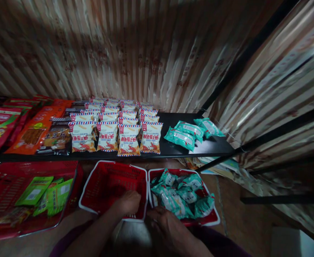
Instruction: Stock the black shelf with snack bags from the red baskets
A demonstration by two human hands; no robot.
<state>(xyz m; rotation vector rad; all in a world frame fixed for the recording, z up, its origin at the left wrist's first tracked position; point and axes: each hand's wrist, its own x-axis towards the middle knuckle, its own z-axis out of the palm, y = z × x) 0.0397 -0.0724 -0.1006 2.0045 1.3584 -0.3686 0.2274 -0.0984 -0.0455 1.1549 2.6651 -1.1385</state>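
Note:
My left hand (128, 202) rests curled on the near rim of a red basket (103, 185) that holds nothing I can see. My right hand (164, 225) lies on the near edge of a second red basket (213, 217) filled with several teal snack packets (178, 196); its fingers bend over the rim. Whether either hand grips anything beyond the rims is unclear. On the black shelf (215, 146) above lie three teal packets (190, 132) and rows of white and red snack bags (116, 128).
Orange and red snack bags (17, 125) fill the shelf's left end. A larger red basket (1, 192) at lower left holds green packets (46, 192). Striped plastic sheeting (135, 53) hangs behind and to the right. Black shelf rails (280, 132) run along the right.

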